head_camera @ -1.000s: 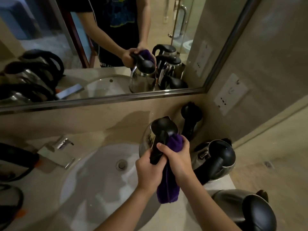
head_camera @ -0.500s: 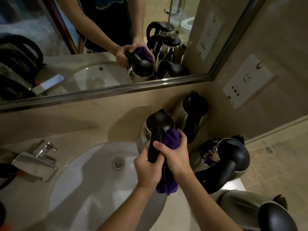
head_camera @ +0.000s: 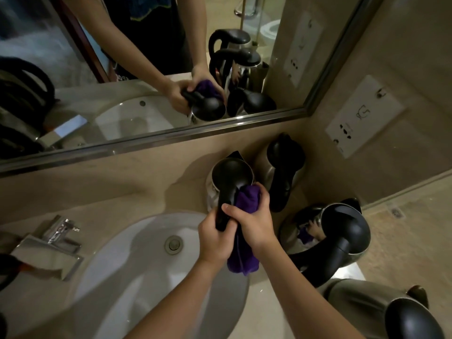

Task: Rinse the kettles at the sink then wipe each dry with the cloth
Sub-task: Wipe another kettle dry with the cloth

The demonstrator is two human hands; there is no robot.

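Between the 2 hands, at the sink's (head_camera: 137,277) back right rim, stands the held kettle (head_camera: 230,177). The left hand (head_camera: 215,241) is curled round its black handle; the right hand (head_camera: 254,223) grips the purple cloth (head_camera: 244,199), bunched against that handle, its tail hanging below the wrists. Just right of the grip stand 2 more kettles (head_camera: 283,167) (head_camera: 342,231), a 4th (head_camera: 391,311) nearer. Left, across the basin, is the faucet (head_camera: 56,238); behind, the mirror (head_camera: 122,69).

A bathroom is indicated. A white oval sink (head_camera: 137,277) with a chrome faucet (head_camera: 52,243) is set into a beige stone desk (head_camera: 117,192) below a framed wall mirror (head_camera: 122,69); a toilet (head_camera: 269,30) is reflected there.
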